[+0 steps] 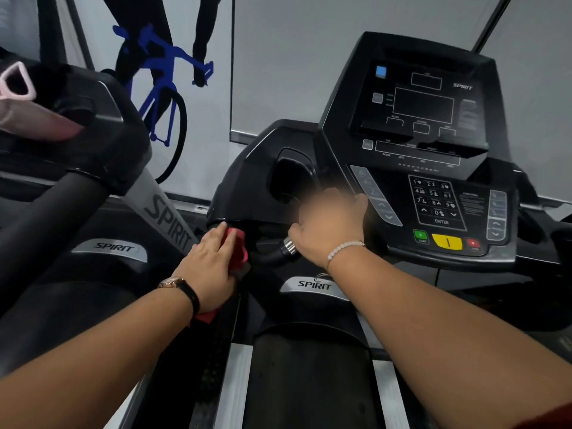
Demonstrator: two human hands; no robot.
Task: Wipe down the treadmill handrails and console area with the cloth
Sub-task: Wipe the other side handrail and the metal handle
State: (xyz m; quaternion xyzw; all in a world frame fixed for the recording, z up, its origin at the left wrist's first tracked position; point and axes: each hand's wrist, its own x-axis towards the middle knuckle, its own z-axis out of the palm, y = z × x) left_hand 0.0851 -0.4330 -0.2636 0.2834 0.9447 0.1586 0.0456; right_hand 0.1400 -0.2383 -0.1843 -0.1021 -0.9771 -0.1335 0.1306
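Observation:
A black treadmill console (433, 168) with a dark display, keypad and a yellow stop button stands ahead at the right. My left hand (210, 261) presses a red cloth (240, 247) against the underside of the console's left housing, where the left handrail joins it. The cloth is mostly hidden under the hand. My right hand (328, 224) grips the short inner handlebar with the silver pulse sensor (289, 246), just left of the keypad. Its fingers are blurred.
The treadmill belt (309, 382) runs below between grey side rails. A second treadmill's console (93, 125) and thick black handrail (46, 218) stand close at the left, holding a pink object (18, 88). A cup holder recess (291, 174) sits above my hands.

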